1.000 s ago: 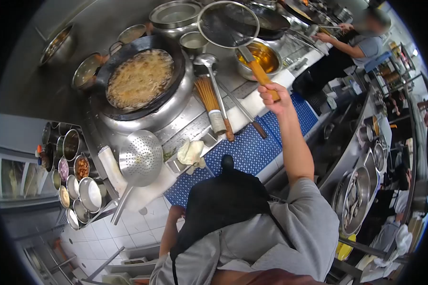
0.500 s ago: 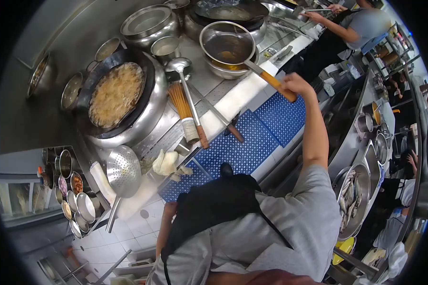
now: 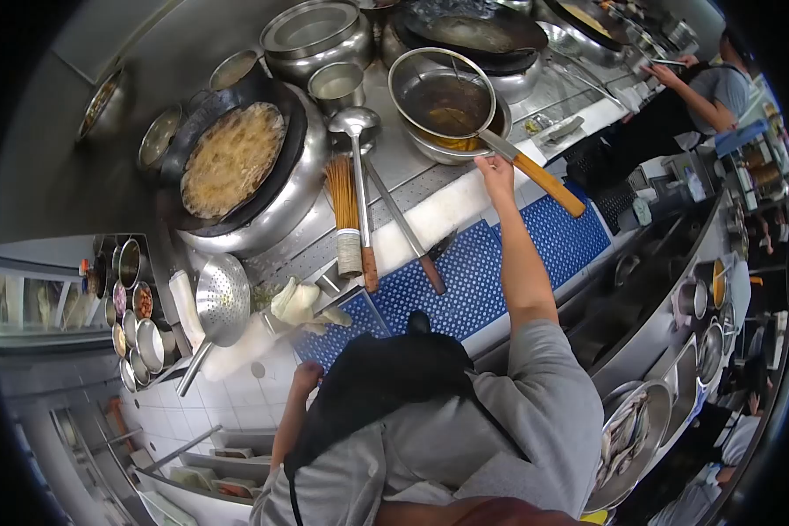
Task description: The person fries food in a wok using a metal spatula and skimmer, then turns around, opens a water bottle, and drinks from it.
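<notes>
My right hand (image 3: 497,178) is at the near rim of a metal bowl of brown liquid (image 3: 451,154), its fingers closed just under the strainer handle's metal neck. What they grip is partly hidden. A round strainer (image 3: 497,143) with a wooden handle (image 3: 548,185) rests across this bowl. My left hand (image 3: 307,375) hangs low by the black apron, fingers curled, with nothing visible in it. Near the counter edge lie a bamboo brush (image 3: 343,206), a ladle (image 3: 360,175) and another long-handled tool (image 3: 403,223). A perforated skimmer (image 3: 223,302) lies left of a crumpled pale cloth (image 3: 296,302).
Food bubbles in oil in a wok (image 3: 234,160) at left. Behind stands a second dark wok (image 3: 469,35). Small ingredient containers (image 3: 149,346) fill the left side. Blue matting (image 3: 465,272) covers the floor. A co-worker (image 3: 710,96) stands at far right; a fish basin (image 3: 657,421) is behind me.
My right hand has let go of the strainer's wooden handle end and moved left to the bowl's rim. The view has shifted, and the co-worker now holds a flat thing.
</notes>
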A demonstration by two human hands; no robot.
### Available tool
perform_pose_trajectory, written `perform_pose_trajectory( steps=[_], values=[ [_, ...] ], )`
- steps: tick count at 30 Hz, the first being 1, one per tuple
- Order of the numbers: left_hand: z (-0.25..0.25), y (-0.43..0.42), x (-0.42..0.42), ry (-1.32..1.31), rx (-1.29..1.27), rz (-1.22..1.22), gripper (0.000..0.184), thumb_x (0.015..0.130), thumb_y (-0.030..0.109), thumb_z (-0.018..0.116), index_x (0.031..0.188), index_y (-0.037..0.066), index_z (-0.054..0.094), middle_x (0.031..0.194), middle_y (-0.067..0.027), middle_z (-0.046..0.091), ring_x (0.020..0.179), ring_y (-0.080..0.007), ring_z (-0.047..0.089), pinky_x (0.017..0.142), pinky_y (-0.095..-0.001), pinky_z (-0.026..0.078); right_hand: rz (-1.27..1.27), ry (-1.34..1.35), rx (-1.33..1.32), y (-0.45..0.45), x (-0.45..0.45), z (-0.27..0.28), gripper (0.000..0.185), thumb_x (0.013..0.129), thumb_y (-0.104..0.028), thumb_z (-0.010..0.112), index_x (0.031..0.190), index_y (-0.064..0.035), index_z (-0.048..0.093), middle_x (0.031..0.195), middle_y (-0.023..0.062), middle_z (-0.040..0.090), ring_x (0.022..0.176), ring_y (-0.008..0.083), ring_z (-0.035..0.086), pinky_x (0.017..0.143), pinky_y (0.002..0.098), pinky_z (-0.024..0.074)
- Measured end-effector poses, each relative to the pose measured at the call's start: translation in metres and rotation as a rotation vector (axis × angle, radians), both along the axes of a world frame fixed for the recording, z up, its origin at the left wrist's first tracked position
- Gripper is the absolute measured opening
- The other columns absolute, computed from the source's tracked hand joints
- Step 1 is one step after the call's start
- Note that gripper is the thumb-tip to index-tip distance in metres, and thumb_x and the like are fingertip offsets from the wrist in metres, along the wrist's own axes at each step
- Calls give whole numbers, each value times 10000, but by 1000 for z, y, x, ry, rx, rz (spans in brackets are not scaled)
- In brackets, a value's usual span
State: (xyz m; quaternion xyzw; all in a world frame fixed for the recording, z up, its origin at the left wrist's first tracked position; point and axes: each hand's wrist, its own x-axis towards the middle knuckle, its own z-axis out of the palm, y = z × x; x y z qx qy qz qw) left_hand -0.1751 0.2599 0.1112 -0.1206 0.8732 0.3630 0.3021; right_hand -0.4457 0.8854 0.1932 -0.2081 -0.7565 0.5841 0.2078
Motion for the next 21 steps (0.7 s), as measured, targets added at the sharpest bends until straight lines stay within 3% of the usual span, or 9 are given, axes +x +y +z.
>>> perform_pose_trajectory(
  steps=[2,5,9,10,11,12,14,16,21],
  values=[
    [0,-4,9,-6,-47,-50,119,781,141,644,753,42,702,689,-84,680,584,-194,649,576,-336,527,18,76,21,7,-9,-9,231,856,-152,726,1025,-6,668,823,8,636,774,99,568,740,264,449],
    [-39,-35,26,353,-73,-515,51,731,119,678,713,73,686,705,-93,666,615,-239,651,594,-372,524,27,107,-18,3,-17,1,221,857,-134,718,1035,-10,674,767,-24,589,712,72,516,684,243,420],
    [15,3,8,-88,-50,-275,102,747,182,627,730,99,684,740,-107,647,752,-287,646,683,-430,508,39,129,-101,6,-37,1,241,858,-120,707,1069,-6,680,740,-48,543,675,51,469,621,230,382],
    [8,5,3,29,-30,-406,143,796,191,588,751,93,681,735,-100,650,736,-281,646,657,-435,493,45,145,-105,9,-44,-3,241,859,-115,705,1072,-5,681,742,-45,549,680,51,478,624,229,387],
    [0,10,-2,-45,67,-287,141,805,182,589,745,80,666,726,-114,645,710,-296,640,647,-422,480,53,159,-109,9,-49,-9,242,859,-111,704,1075,-4,681,744,-43,556,684,51,487,627,229,392],
    [15,24,-13,125,123,-431,158,856,186,590,845,70,696,813,-102,683,756,-241,648,643,-393,473,59,154,-98,6,-52,-7,244,863,-114,704,1080,-4,680,746,-39,562,682,54,498,625,230,396],
    [69,85,-41,-192,327,24,262,938,265,592,1053,49,684,994,-95,692,892,-195,646,704,-358,506,69,147,-72,-1,-58,2,250,871,-121,706,1091,-5,678,749,-33,575,677,59,519,621,232,406],
    [98,135,-60,-173,624,266,438,981,367,580,1259,28,581,1152,-100,649,1003,-174,624,776,-353,540,92,160,-110,-8,-69,1,213,885,-139,704,1051,-10,674,749,-23,585,665,67,538,614,241,419],
    [117,218,-105,-274,945,549,419,980,384,594,1217,42,549,1097,-132,658,980,-217,643,791,-383,566,118,89,-110,-21,-78,8,136,908,-150,689,945,-29,638,746,-10,589,630,83,550,597,253,436]
  ],
)
